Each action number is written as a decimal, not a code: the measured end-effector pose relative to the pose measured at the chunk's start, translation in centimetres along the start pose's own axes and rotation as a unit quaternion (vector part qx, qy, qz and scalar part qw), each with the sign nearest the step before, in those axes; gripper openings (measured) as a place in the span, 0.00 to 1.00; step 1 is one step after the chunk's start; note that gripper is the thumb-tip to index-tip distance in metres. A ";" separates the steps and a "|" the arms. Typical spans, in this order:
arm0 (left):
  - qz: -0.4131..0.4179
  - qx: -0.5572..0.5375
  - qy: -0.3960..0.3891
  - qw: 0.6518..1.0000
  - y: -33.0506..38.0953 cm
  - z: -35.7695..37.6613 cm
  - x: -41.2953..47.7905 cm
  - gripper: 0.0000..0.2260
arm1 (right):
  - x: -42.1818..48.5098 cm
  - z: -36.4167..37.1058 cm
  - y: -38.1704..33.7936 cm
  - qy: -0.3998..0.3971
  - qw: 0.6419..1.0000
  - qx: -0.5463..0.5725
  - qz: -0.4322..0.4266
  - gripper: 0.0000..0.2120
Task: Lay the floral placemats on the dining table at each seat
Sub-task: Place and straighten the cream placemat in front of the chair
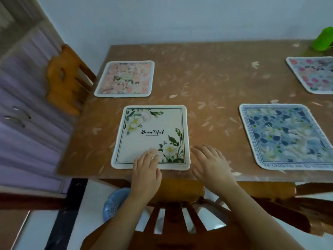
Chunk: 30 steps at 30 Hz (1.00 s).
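Several floral placemats lie flat on the brown dining table (216,83). Nearest me is a white placemat (153,130) printed with white flowers and the word "Beautiful". My left hand (146,168) rests palm down on its near edge, fingers together and flat. My right hand (210,165) hovers just right of that mat, fingers spread, holding nothing. A pink placemat (125,78) lies at the far left. At the near right is a blue placemat (286,136). A pink and blue placemat (313,74) is cut off at the right edge.
A wooden chair (180,213) stands between me and the table's near edge. Another wooden chair (66,78) is at the table's left end. A green plant leaf (323,38) shows at the far right. A blue patterned object (113,204) lies on the floor.
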<state>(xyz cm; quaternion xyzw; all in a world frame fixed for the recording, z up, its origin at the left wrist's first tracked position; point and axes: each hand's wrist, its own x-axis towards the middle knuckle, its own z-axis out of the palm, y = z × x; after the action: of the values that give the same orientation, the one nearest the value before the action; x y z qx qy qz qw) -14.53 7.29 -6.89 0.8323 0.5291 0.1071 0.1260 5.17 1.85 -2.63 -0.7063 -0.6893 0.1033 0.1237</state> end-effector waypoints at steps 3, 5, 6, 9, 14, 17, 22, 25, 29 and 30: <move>-0.028 0.002 -0.007 1.000 -2.0 0.4 0.2 0.18 | 1.9 2.3 -0.4 -0.033 0.999 0.008 -0.033 0.21; -0.028 0.000 -0.008 1.000 -3.4 0.9 0.5 0.18 | 3.1 4.1 -0.8 -0.063 0.997 -0.002 -0.051 0.22; -0.025 -0.002 -0.008 1.000 -4.0 1.2 0.7 0.17 | 3.5 5.1 -1.0 -0.074 0.996 -0.003 -0.057 0.22; -0.024 -0.009 -0.018 0.999 -5.9 2.2 1.2 0.17 | 4.7 7.5 -1.6 -0.094 0.994 -0.001 -0.062 0.22; -0.056 -0.048 -0.019 0.997 -7.3 4.3 1.8 0.19 | 6.5 10.0 -2.4 -0.110 0.992 -0.002 -0.059 0.23; -0.054 -0.046 -0.030 0.997 -7.7 5.1 2.1 0.19 | 7.3 11.1 -2.8 -0.114 0.992 -0.001 -0.058 0.24; 0.011 -0.027 -0.050 0.998 -9.1 5.6 3.4 0.20 | 7.6 12.6 -3.2 -0.122 0.991 0.005 -0.057 0.27; 0.056 -0.024 -0.063 0.996 -10.6 5.9 3.6 0.22 | 7.3 13.0 -3.4 -0.093 0.994 0.016 -0.060 0.26; 0.111 -0.026 -0.048 0.992 -11.9 5.9 3.4 0.25 | 7.3 13.0 -3.4 -0.041 0.996 0.015 -0.074 0.25; 0.119 -0.029 -0.038 0.992 -12.0 5.9 3.4 0.24 | 7.3 12.9 -3.3 -0.036 0.996 0.017 -0.079 0.24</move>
<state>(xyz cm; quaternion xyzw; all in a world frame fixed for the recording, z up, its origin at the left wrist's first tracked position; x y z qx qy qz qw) -21.51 14.69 -16.17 0.8889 0.4178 0.1049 0.1561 -1.84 9.67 -13.66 -0.6434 -0.7450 0.1301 0.1186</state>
